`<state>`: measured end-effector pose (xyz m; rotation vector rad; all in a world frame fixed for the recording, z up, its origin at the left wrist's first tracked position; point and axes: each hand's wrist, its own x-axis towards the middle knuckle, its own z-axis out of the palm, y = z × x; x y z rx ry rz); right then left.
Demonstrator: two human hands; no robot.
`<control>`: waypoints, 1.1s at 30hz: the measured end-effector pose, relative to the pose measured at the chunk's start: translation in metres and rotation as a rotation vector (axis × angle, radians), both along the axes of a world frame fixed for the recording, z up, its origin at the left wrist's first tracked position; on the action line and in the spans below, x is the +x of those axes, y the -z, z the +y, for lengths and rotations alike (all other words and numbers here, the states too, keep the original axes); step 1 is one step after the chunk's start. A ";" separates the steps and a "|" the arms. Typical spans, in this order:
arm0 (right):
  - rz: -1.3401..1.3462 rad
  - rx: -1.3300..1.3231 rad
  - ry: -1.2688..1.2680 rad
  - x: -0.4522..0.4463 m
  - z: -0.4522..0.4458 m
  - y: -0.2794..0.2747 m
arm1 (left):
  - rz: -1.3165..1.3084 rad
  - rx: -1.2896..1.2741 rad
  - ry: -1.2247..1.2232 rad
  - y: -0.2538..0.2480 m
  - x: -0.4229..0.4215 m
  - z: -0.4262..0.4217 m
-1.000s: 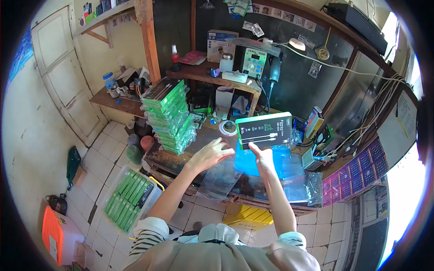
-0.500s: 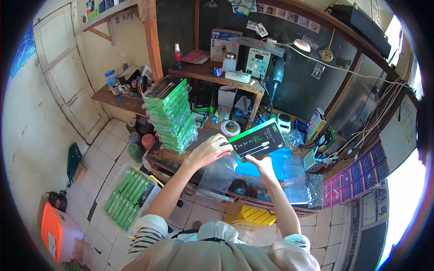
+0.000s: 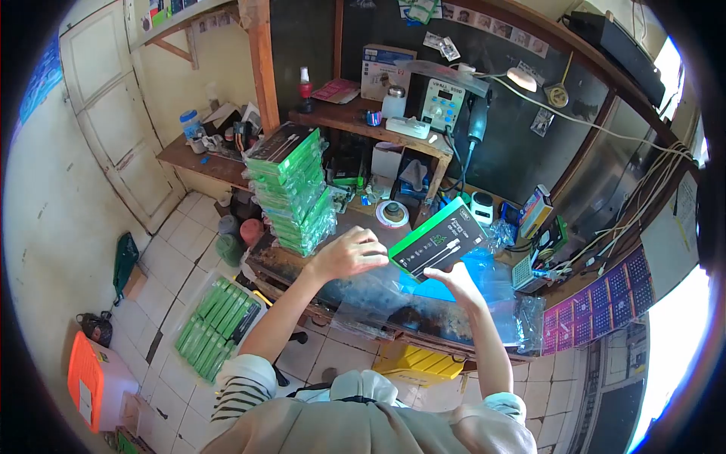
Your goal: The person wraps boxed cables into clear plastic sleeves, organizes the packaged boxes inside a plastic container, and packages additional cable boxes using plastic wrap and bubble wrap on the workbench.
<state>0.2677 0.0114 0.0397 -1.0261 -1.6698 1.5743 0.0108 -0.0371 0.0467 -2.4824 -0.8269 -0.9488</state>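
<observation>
A black and green cable box (image 3: 437, 240) is tilted over the workbench, its printed face up. My right hand (image 3: 457, 284) grips its lower edge, thumb on top. Beside the box's left corner is my left hand (image 3: 349, 255), its fingers curled together; whether they pinch anything is too small to tell. A tall stack of similar boxes in clear wrap (image 3: 291, 189) stands on the bench to the left. Under the held box lie a blue sheet (image 3: 476, 274) and clear plastic bags (image 3: 367, 306).
On the floor at left, a clear bin (image 3: 215, 325) holds several green boxes. A yellow crate (image 3: 420, 363) sits below the bench. A round-lidded container (image 3: 392, 214), a white round device (image 3: 481, 208) and a pen basket (image 3: 523, 274) stand on the bench.
The held box has turned from nearly level to a steeper slant and come lower. My right hand has moved slightly right and down with it. My left hand stays near its left end.
</observation>
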 end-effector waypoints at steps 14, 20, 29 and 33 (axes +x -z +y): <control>-0.363 0.147 -0.161 -0.004 0.023 -0.010 | -0.013 0.066 0.111 0.018 -0.003 0.009; -0.443 0.269 -0.095 -0.017 0.012 -0.011 | -0.044 -0.038 0.072 0.022 -0.003 0.007; -0.311 0.348 -0.005 -0.019 0.008 -0.004 | -0.542 0.054 -0.277 0.044 0.021 0.002; -0.300 0.291 0.043 -0.018 0.005 0.002 | -0.686 -0.375 -0.051 0.058 0.023 0.008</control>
